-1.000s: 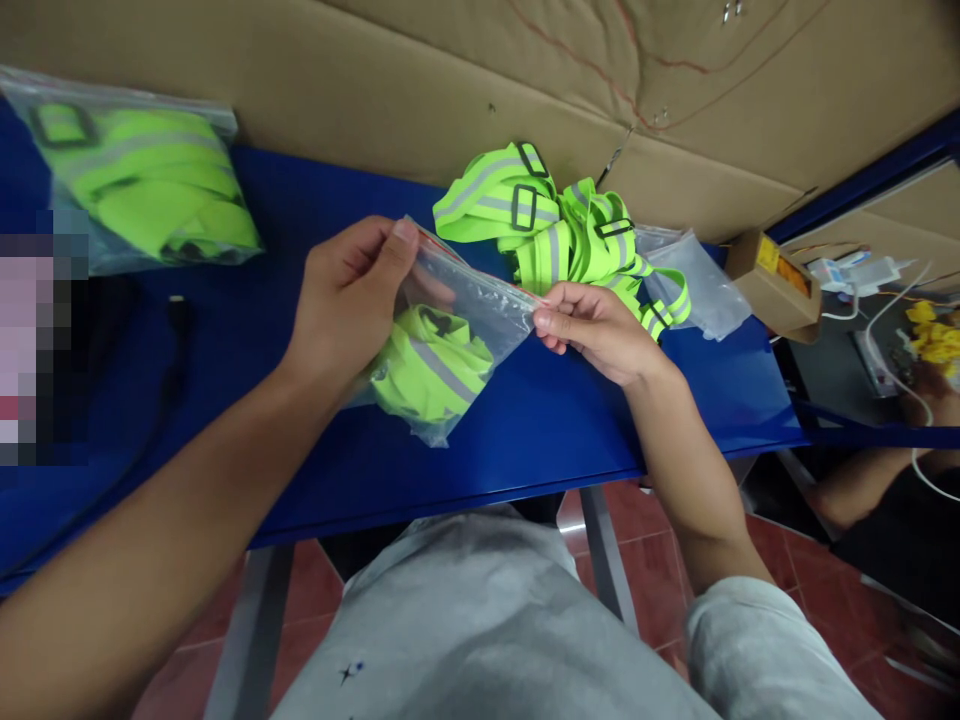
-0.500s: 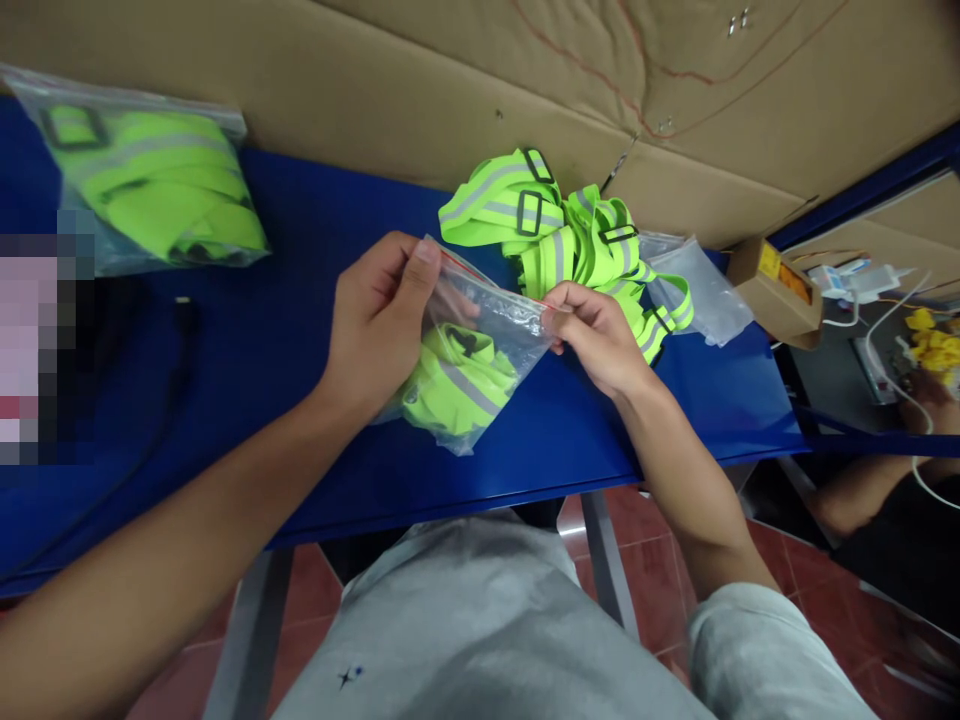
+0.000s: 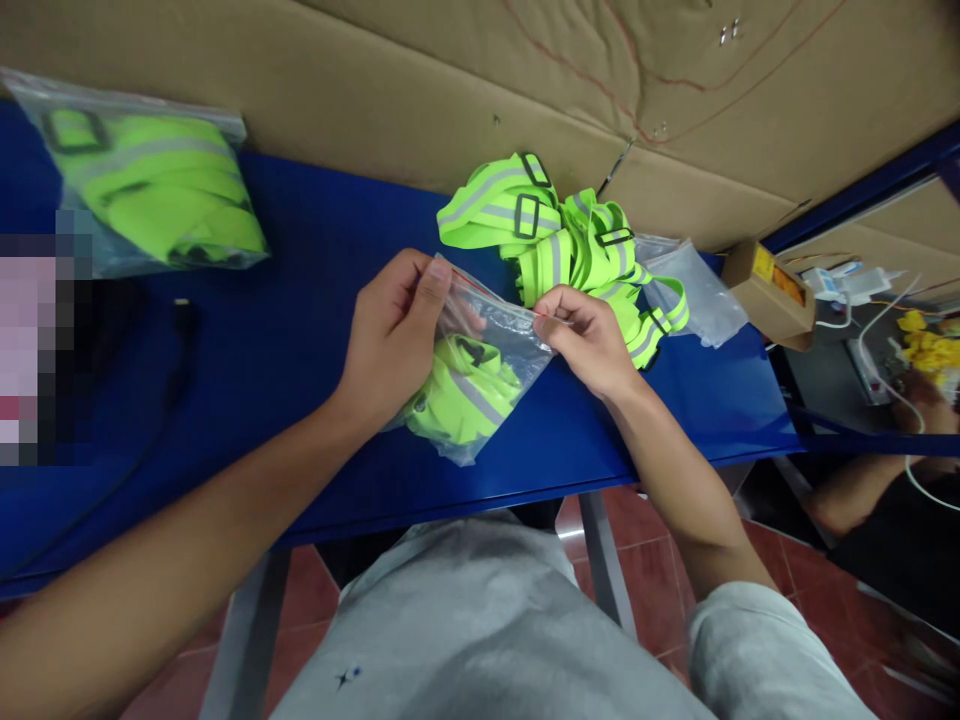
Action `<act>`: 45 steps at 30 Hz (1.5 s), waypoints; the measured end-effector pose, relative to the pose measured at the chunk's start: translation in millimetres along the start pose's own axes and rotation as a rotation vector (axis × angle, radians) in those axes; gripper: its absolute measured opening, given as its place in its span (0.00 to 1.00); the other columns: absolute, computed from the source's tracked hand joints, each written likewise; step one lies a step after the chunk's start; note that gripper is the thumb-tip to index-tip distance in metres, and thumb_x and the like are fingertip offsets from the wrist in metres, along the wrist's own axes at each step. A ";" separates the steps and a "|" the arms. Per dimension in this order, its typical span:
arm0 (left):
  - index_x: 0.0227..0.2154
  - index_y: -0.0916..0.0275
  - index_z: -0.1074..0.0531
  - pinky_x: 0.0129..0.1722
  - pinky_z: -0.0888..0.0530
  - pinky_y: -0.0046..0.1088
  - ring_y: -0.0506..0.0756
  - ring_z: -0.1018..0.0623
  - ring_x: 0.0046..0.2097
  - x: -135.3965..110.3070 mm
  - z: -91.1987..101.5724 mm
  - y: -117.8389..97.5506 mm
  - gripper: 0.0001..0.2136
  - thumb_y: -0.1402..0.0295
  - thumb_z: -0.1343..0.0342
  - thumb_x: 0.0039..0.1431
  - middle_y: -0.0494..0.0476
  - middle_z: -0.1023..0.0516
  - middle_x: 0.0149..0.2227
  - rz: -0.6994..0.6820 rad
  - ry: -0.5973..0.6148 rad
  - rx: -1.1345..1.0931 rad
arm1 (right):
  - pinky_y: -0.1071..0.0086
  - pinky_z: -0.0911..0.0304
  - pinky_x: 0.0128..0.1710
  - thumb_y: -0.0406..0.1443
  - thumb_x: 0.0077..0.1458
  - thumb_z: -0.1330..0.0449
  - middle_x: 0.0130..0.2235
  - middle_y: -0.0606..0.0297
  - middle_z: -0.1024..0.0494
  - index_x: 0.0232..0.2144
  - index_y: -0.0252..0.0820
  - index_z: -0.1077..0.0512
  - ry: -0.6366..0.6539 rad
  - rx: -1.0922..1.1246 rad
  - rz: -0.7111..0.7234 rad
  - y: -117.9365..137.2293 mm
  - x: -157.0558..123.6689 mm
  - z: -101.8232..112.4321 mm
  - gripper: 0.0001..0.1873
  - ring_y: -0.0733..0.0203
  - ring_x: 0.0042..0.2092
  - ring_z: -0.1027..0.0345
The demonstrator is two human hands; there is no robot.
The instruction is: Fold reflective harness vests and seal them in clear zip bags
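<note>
A clear zip bag (image 3: 487,350) with a folded neon-green reflective strap (image 3: 461,390) inside rests on the blue table (image 3: 285,330). My left hand (image 3: 394,335) pinches the bag's left top corner, thumb in front and fingers behind the plastic. At the right end of the red-lined top edge, my right hand (image 3: 585,335) pinches the bag. Both hands are closed on the plastic.
A loose heap of neon-green straps with black buckles (image 3: 555,235) lies behind the bag, beside empty clear bags (image 3: 694,290). A filled bag (image 3: 146,190) sits at far left. Cardboard (image 3: 465,70) lines the back. A small box (image 3: 769,290) and another person's arm (image 3: 862,490) are at right.
Both hands lowered the bag toward the table and moved closer together along its top edge; the right hand slid left.
</note>
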State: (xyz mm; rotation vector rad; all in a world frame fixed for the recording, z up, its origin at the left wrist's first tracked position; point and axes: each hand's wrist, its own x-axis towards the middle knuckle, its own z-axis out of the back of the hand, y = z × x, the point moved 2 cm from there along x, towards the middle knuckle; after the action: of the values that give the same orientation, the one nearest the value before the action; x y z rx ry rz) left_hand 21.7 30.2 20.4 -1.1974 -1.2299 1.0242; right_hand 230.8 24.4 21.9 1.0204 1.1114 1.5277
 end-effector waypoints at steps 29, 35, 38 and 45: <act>0.31 0.60 0.29 0.31 0.30 0.26 0.50 0.26 0.30 -7.3 -12.5 13.3 0.13 0.61 0.47 0.72 0.50 0.25 0.29 -0.074 0.096 0.138 | 0.71 0.47 0.29 0.35 0.55 0.37 0.25 0.75 0.33 0.29 0.41 0.29 0.126 0.018 -0.008 -2.4 -0.9 -10.3 0.05 0.72 0.26 0.45; 0.30 0.60 0.32 0.31 0.32 0.26 0.50 0.27 0.30 -8.8 -13.9 11.8 0.13 0.62 0.48 0.72 0.49 0.26 0.27 -0.079 0.130 0.183 | 0.71 0.47 0.29 0.37 0.57 0.36 0.26 0.74 0.31 0.29 0.41 0.30 0.150 -0.001 0.007 -3.4 -2.2 -10.8 0.07 0.71 0.27 0.44; 0.30 0.60 0.33 0.30 0.33 0.26 0.50 0.29 0.29 -8.9 -14.3 12.2 0.13 0.62 0.48 0.72 0.49 0.26 0.27 -0.081 0.146 0.199 | 0.72 0.47 0.29 0.37 0.60 0.36 0.27 0.73 0.30 0.31 0.41 0.29 0.170 0.002 0.036 -4.6 -3.2 -10.1 0.08 0.71 0.27 0.43; 0.30 0.60 0.32 0.31 0.35 0.28 0.51 0.29 0.30 -9.7 -14.6 13.8 0.14 0.60 0.49 0.72 0.49 0.26 0.27 -0.106 0.236 0.283 | 0.73 0.47 0.27 0.42 0.63 0.35 0.27 0.73 0.30 0.32 0.40 0.28 0.228 0.011 0.012 -8.1 -5.0 -10.6 0.12 0.71 0.27 0.41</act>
State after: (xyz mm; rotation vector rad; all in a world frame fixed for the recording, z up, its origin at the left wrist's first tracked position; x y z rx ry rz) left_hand 36.1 20.9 6.2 -0.9901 -0.9196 0.9152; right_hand 223.4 18.8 11.2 0.8770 1.2731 1.6801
